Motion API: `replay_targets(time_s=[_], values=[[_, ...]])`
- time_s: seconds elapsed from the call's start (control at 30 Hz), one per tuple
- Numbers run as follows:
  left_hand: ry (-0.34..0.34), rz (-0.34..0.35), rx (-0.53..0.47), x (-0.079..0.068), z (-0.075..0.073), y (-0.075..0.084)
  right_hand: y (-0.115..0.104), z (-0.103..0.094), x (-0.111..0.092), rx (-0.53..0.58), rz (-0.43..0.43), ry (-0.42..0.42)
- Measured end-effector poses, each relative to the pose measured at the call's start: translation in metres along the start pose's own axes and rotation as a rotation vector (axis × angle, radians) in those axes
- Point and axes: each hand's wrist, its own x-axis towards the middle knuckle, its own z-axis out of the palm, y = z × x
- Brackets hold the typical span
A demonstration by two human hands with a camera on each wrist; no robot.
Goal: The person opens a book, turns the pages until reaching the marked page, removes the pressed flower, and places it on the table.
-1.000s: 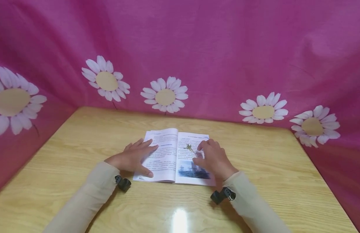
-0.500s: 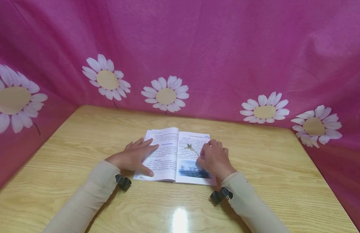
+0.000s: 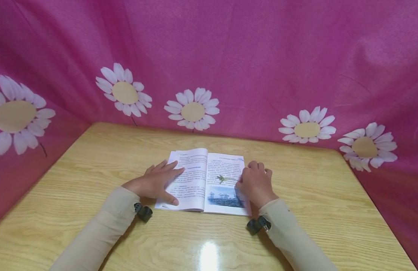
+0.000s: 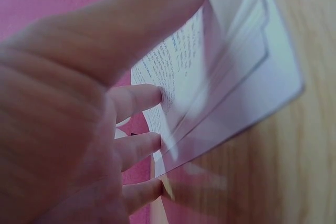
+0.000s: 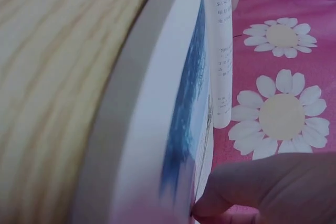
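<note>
An open book (image 3: 225,160) lies on the table, with text on both pages and a bluish picture low on the right one. Across that right page lies a small dried flower sprig (image 3: 221,179), its head toward the spine and its thin stem running right. My right hand (image 3: 257,184) pinches the stem's end at the page's outer edge; in the right wrist view, thumb and finger meet close to the paper. On the left page my left hand (image 3: 154,182) rests with fingers spread. The left wrist view shows its thumb and fingers (image 4: 137,100) along the raised page edges.
The wooden table (image 3: 202,241) reaches out around the book on all sides. Behind it and at both sides hangs a magenta cloth (image 3: 246,67) printed with white daisies. Each sleeve carries a small black wrist camera (image 3: 143,212).
My right thumb and fingers have closed on the stem, and the hand has moved a little right. The sprig has swung from slanted to nearly level. My left hand stays in place.
</note>
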Motion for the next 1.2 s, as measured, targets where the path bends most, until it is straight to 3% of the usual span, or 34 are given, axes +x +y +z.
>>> replay_targets(time_s=[0.33, 0.73, 1.2], values=[[-0.008, 0.003, 0.003, -0.001, 0.000, 0.001, 0.006, -0.004, 0.000, 0.011, 0.017, -0.052], [-0.008, 0.033, 0.039, 0.000, -0.006, 0.002, 0.013, -0.016, 0.000, 0.042, -0.135, -0.073], [-0.017, 0.019, 0.033, -0.001, -0.003, 0.001, 0.008, -0.013, -0.004, 0.004, -0.129, -0.082]])
